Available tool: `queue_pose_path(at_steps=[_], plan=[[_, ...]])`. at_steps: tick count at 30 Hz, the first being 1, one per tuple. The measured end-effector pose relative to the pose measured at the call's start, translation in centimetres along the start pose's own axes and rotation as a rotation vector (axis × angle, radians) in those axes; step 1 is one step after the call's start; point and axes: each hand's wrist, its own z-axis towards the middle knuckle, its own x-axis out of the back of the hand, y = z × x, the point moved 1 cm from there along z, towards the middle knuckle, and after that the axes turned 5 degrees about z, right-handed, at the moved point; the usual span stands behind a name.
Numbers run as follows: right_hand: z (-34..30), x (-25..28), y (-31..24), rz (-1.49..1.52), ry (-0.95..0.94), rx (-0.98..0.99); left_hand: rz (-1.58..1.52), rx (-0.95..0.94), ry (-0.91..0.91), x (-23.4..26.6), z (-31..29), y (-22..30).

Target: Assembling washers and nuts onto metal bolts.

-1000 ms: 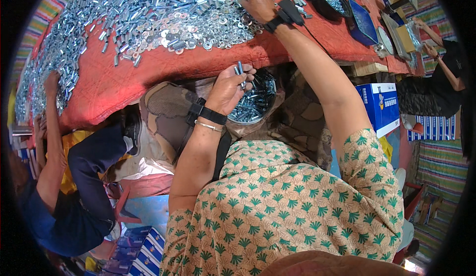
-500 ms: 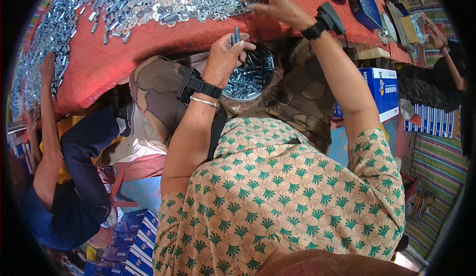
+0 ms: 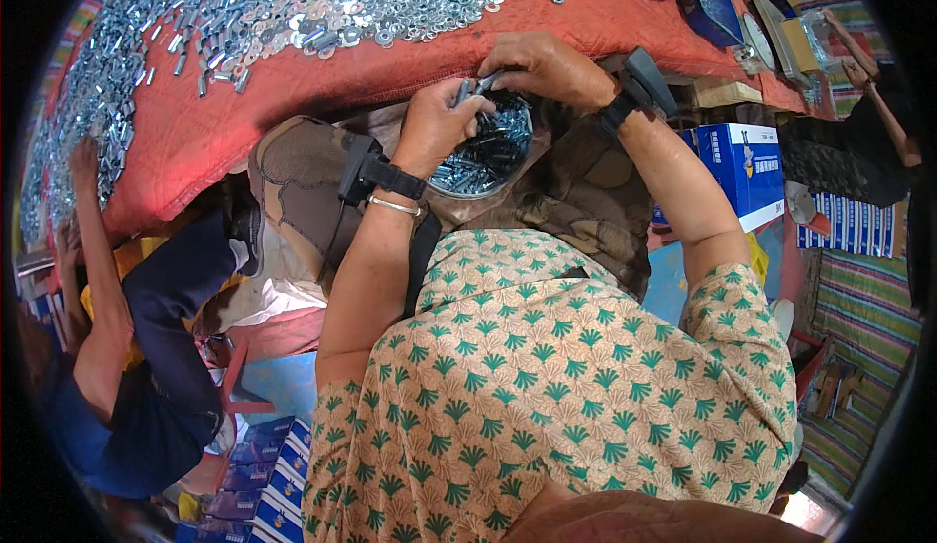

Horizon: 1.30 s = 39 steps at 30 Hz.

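My left hand is closed around small silver metal rods, whose ends stick up past the thumb. Just beside it, my right hand pinches a short silver metal piece against those rods. Its exact kind is too small to tell. Below both hands a round bucket stands between my knees, filled with dark silver metal fasteners. Beyond the hands, a spread of silver washers and short metal sleeves covers part of the red cloth.
At the left, a co-worker's hand reaches into the metal pieces. Another person's hands are at the far right. A blue tray lies at the table's back right. Blue-and-white boxes stand right of me, more boxes lower left.
My right hand has come back from the washer pile toward me and now meets my left hand above the bucket. The left hand has shifted slightly nearer and still holds the rods.
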Motion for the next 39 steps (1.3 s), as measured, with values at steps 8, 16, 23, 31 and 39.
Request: queue_pose_path(at_steps=[8, 16, 23, 31, 39], plan=[[-0.2, -1.1, -0.4, 0.071, -0.043, -0.05, -0.411, 0.12, -0.071, -0.3, -0.1, 0.0], [0.3, 0.3, 5.1, 0.244, 0.263, -0.268, -0.575, 0.149, -0.012, 0.2, 0.5, -0.6], [2.3, 1.2, 8.3, -0.506, 0.41, -0.266, -0.595, 0.161, 0.047, 0.0, 0.8, -1.0], [1.5, 2.0, 8.2, -0.256, 0.355, -0.334, -0.671, 0.135, 0.012, 0.0, 0.9, -0.8], [1.8, 1.4, 7.7, -0.334, 0.459, -0.205, -0.711, 0.12, -0.001, -0.3, 1.1, -1.1]])
